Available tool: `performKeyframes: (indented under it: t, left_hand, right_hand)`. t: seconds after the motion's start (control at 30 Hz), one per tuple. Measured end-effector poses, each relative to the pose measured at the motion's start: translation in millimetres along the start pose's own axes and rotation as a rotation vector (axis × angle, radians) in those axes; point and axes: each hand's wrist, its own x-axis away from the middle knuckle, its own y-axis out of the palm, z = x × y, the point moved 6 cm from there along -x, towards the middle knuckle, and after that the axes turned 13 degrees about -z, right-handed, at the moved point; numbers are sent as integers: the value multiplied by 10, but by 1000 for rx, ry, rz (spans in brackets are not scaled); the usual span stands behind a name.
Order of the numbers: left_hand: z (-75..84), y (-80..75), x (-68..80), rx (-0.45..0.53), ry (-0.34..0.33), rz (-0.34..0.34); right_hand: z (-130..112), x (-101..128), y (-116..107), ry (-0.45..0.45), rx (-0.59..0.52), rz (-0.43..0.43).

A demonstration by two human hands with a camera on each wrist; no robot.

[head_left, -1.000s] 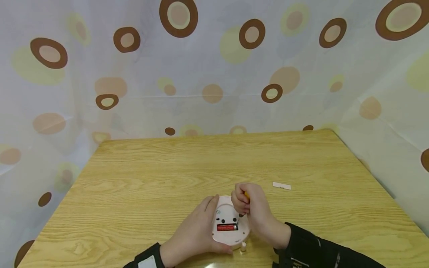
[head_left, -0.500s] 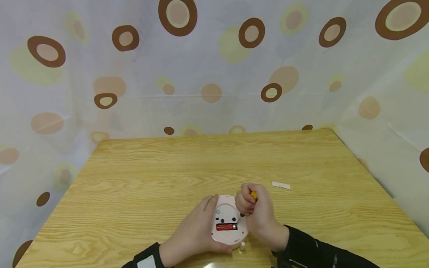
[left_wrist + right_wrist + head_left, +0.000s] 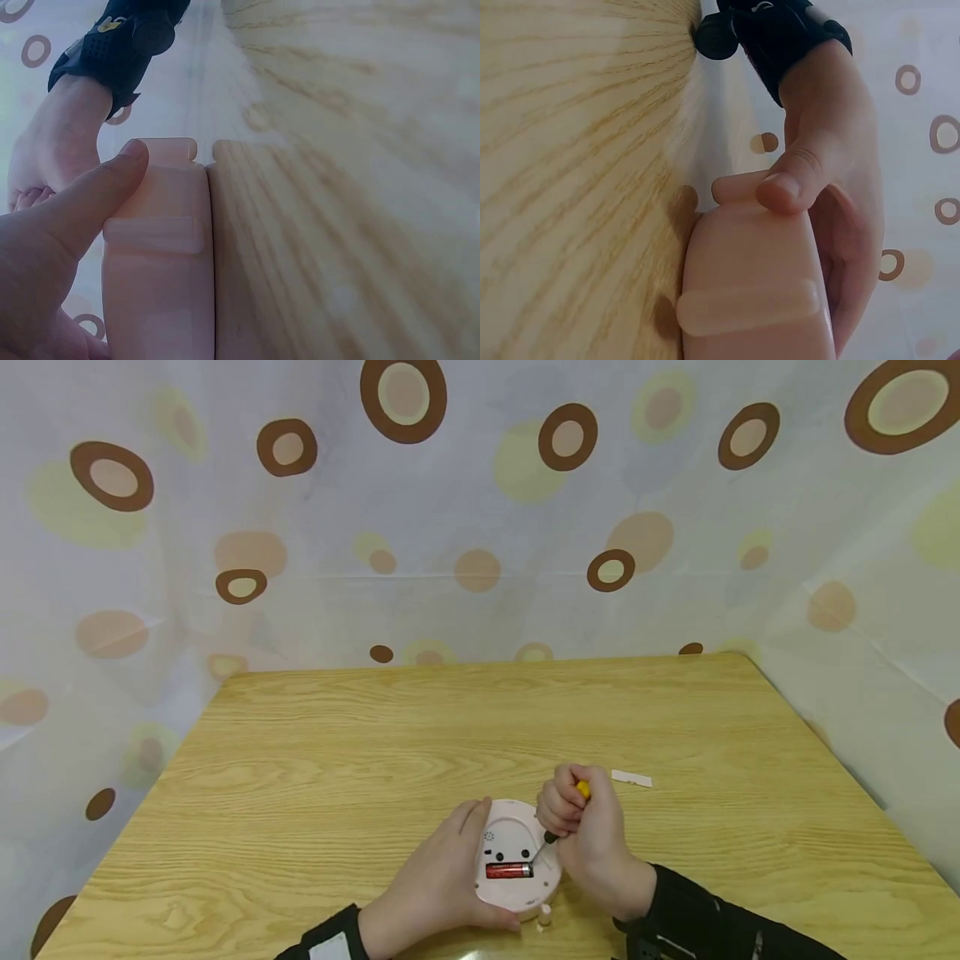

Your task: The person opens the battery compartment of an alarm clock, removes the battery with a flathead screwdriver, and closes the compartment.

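A round, pale pink alarm clock [image 3: 517, 893] lies face down on the table, its back up. A red AA battery [image 3: 508, 871] sits in its uncovered battery slot. My left hand [image 3: 438, 868] grips the clock by its left side, thumb at the near edge and fingers at the far edge. In my right fist [image 3: 585, 827] is a screwdriver [image 3: 551, 837] with a yellow and black handle. Its thin metal shaft slants down to the right end of the battery. The right wrist view shows the left thumb against the side of the clock [image 3: 754, 255], near a peg-like foot.
A small white battery cover [image 3: 631, 778] lies on the wooden table [image 3: 337, 760], beyond the right hand. One short foot [image 3: 544, 914] sticks out from the clock's near right side. Spotted cloth [image 3: 480, 510] hangs behind and beside the table.
My right hand has shifted a little to the right and tilted, so more of the screwdriver's yellow end and its shaft shows. The left hand and clock stay in place.
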Motion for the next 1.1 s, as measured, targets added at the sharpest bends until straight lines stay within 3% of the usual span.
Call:
performKeyframes:
  t: [0.67,1.1]
  left_hand:
    - [-10,7,25,15,0,9]
    - [-10,-3,4,31,5,-1]
  right_hand:
    - [20,25,-16,39,-18,129]
    - [30,26,169,60,224,104]
